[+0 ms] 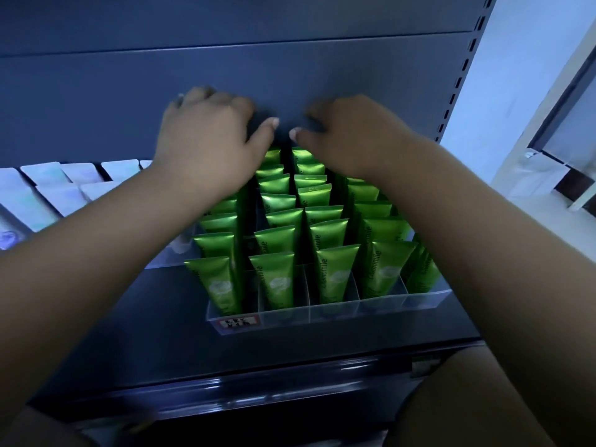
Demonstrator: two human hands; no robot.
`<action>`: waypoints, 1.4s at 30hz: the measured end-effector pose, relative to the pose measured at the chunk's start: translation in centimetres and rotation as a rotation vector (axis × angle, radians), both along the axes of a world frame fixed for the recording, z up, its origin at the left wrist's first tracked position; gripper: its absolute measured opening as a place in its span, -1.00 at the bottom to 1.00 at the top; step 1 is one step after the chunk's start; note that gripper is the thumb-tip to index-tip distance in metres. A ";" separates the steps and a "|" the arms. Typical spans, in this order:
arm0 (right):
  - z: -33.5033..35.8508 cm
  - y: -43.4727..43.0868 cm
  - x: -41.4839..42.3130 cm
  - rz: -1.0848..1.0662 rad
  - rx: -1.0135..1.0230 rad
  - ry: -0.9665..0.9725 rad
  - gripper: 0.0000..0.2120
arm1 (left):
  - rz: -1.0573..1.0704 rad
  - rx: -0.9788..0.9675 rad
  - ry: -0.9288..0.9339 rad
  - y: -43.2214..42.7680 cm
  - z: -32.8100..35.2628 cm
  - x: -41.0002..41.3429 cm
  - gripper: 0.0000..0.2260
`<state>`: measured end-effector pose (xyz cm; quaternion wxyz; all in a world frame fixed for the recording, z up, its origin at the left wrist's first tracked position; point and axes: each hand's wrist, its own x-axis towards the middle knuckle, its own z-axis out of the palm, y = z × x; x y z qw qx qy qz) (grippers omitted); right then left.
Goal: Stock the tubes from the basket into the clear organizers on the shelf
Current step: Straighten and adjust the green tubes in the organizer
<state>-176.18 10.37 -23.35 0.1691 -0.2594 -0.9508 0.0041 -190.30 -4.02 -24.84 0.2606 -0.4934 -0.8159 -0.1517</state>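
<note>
At the back of the dark shelf (167,321), both of my hands reach over the rear rows of green tubes (278,279). My left hand (206,137) lies palm down above the left rear rows, its fingers (196,93) curled toward the back panel (322,75). My right hand (351,137) lies palm down above the right rear rows, fingers bent the same way. The two thumbs point toward each other with a narrow gap between them. I cannot tell whether either hand's fingers grip a tube; the fingertips are blurred and turned away from view.

The tubes stand upright, crimped end up, in a clear organizer (325,309) with divided lanes running front to back. Its front lanes hold one tube each. A small red and white label (234,323) sits on the organizer's front left corner. To the left, pale packets (48,188) stand in rows on the same shelf.
</note>
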 end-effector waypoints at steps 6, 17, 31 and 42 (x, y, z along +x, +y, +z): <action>-0.5 -7.0 3.6 0.013 -0.002 0.103 -0.50 | 0.064 0.036 0.023 -6.9 -1.6 2.9 -0.40; -4.9 -11.6 6.7 0.168 -0.147 0.246 -0.60 | -0.193 0.107 -0.147 -12.8 -6.5 6.1 -0.62; -6.1 -11.5 7.8 0.245 -0.100 0.330 -0.97 | -0.405 0.292 -0.249 -11.3 -7.6 6.0 -0.90; -6.1 -10.8 7.4 0.258 -0.124 0.332 -0.96 | -0.403 0.300 -0.274 -10.6 -7.7 5.8 -0.91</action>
